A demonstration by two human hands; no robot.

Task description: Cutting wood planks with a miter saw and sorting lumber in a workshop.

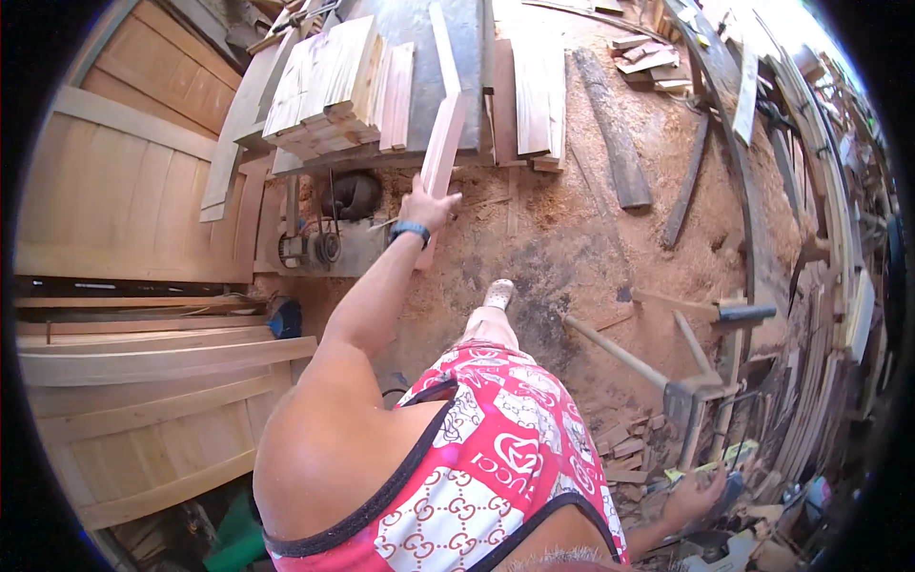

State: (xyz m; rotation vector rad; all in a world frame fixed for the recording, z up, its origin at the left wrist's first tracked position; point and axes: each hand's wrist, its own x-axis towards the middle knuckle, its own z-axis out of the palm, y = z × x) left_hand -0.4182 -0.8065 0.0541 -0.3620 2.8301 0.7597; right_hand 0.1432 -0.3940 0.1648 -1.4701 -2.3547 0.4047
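The left hand (429,205), a dark band at its wrist, is clamped on the near end of a long, pale, narrow wooden plank (445,133). The plank runs toward twelve o'clock onto the grey, sawdust-strewn saw table (419,57). At ten o'clock on that table lies a stack of short pale wooden boards (329,86), rough-sawn and square-edged.

The plank looks stiff, dry and fairly light, with rough faces that should not slip; a grip around its narrow edges near the end, as here, seems sound, though its length may make it tip.

The right hand (696,496), well apart at five o'clock, sits low beside wood offcuts (624,443); whether it grips anything I cannot tell. Reddish sawdust floor (562,238) spreads between.
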